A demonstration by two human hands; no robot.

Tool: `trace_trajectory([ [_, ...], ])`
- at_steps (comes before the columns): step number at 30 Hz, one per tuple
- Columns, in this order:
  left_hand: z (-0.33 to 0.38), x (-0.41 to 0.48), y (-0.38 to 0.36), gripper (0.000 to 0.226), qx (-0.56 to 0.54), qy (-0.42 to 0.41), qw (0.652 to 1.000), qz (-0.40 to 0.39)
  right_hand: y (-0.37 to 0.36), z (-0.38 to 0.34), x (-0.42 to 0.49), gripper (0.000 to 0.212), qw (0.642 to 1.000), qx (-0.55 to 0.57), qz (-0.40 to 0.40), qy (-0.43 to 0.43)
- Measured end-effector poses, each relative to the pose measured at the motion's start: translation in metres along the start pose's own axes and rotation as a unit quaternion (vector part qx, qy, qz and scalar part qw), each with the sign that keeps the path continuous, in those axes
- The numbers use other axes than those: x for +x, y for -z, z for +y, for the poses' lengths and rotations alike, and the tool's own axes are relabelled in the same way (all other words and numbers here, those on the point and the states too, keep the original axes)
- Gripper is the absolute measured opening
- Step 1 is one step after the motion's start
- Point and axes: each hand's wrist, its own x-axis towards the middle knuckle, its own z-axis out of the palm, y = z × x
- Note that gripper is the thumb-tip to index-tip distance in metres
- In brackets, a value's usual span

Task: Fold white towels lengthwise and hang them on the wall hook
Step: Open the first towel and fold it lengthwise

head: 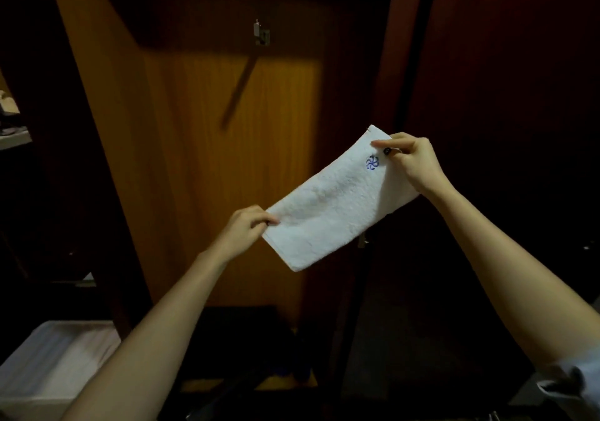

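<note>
One white towel [334, 203] is being held up in mid-air between both hands, slanting from lower left to upper right in front of a wooden wall panel [201, 161]. The left hand [250, 229] is pinching the lower end of the cloth between thumb and curled fingers. The right hand [412, 161] is gripping the upper end, its thumb lying on the face of the cloth near a small blue emblem [372, 162]. The towel is showing as a narrow band with a thick-looking lower edge, which suggests that the lengthwise fold is made or nearly so; whether the edges are lining up exactly cannot be told. The wall hook [261, 32] is sitting bare, well above the towel and to its left, with nothing hanging from it. On this evidence the folding of this towel is looking largely complete, while the hanging is not yet begun. A pale, blurred object [52, 355] is lying at lower left; whether it is holding further towels cannot be told.
</note>
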Motion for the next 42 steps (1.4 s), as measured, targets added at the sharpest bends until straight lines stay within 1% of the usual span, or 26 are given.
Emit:
trace_trajectory([
  [2,-0.003,0.009,0.018,0.027,0.006,0.023,1.000,0.016,0.001,0.001,-0.003,0.034,1.000,-0.011,-0.007,-0.002],
  [4,0.000,0.016,0.028,0.034,-0.002,0.045,0.998,0.032,0.001,0.001,-0.006,0.035,0.999,-0.001,-0.038,0.000],
  [6,0.006,0.019,0.035,0.035,-0.057,0.073,0.993,0.074,0.001,0.001,-0.006,0.042,0.997,0.008,-0.075,0.008],
  [7,0.009,0.018,0.038,0.032,-0.092,0.085,0.987,0.100,0.001,0.001,-0.006,0.047,0.996,0.005,-0.083,0.012],
  [9,0.011,0.014,0.043,0.025,-0.146,0.104,0.974,0.137,0.002,0.003,-0.005,0.051,0.998,0.000,-0.067,0.015],
  [11,0.011,0.009,0.046,0.026,-0.176,0.131,0.963,0.155,0.004,0.006,-0.007,0.055,0.999,0.021,-0.030,0.013],
  [13,0.013,0.006,0.050,0.030,-0.194,0.139,0.959,0.152,0.008,0.009,-0.012,0.069,0.998,0.065,-0.015,0.000],
  [15,0.018,0.006,0.053,0.037,-0.212,0.121,0.959,0.141,0.011,0.014,-0.016,0.078,0.995,0.099,-0.005,-0.027],
  [16,0.021,0.007,0.055,0.043,-0.228,0.111,0.957,0.141,0.012,0.016,-0.017,0.077,0.993,0.111,0.003,-0.046],
  [17,0.024,0.008,0.057,0.049,-0.253,0.102,0.951,0.146,0.014,0.019,-0.018,0.072,0.991,0.118,0.011,-0.063],
  [20,0.030,0.008,0.061,0.074,-0.347,0.102,0.918,0.163,0.018,0.023,-0.023,0.039,0.986,0.147,0.026,-0.073],
  [22,0.033,0.008,0.064,0.084,-0.402,0.117,0.893,0.165,0.021,0.023,-0.027,0.028,0.980,0.184,0.036,-0.074],
  [26,0.032,0.010,0.067,0.086,-0.486,0.124,0.850,0.163,0.031,0.021,-0.029,0.019,0.971,0.220,0.029,-0.088],
  [28,0.030,0.010,0.068,0.089,-0.518,0.129,0.831,0.156,0.036,0.018,-0.030,0.017,0.971,0.225,0.021,-0.075],
  [29,0.030,0.010,0.069,0.088,-0.526,0.127,0.828,0.148,0.039,0.016,-0.031,0.016,0.973,0.222,0.018,-0.061],
  [30,0.030,0.009,0.070,0.086,-0.525,0.124,0.830,0.140,0.041,0.013,-0.032,0.015,0.974,0.222,0.015,-0.047],
  [33,0.032,0.009,0.072,0.078,-0.511,0.134,0.840,0.126,0.047,0.005,-0.034,0.024,0.976,0.216,0.008,-0.020],
  [36,0.030,0.006,0.073,0.074,-0.499,0.159,0.846,0.096,0.055,0.001,-0.035,0.017,0.985,0.171,-0.019,0.005],
  [37,0.029,0.005,0.072,0.072,-0.488,0.168,0.853,0.082,0.058,0.000,-0.035,0.018,0.985,0.170,-0.034,0.005],
  [39,0.029,0.007,0.069,0.066,-0.440,0.187,0.876,0.060,0.061,-0.003,-0.034,0.029,0.981,0.182,-0.063,-0.008],
  [41,0.031,0.010,0.064,0.056,-0.385,0.206,0.898,0.045,0.061,-0.008,-0.033,0.038,0.979,0.179,-0.093,-0.023],
  [42,0.032,0.011,0.062,0.050,-0.369,0.211,0.904,0.040,0.060,-0.009,-0.033,0.039,0.979,0.170,-0.106,-0.027],
])
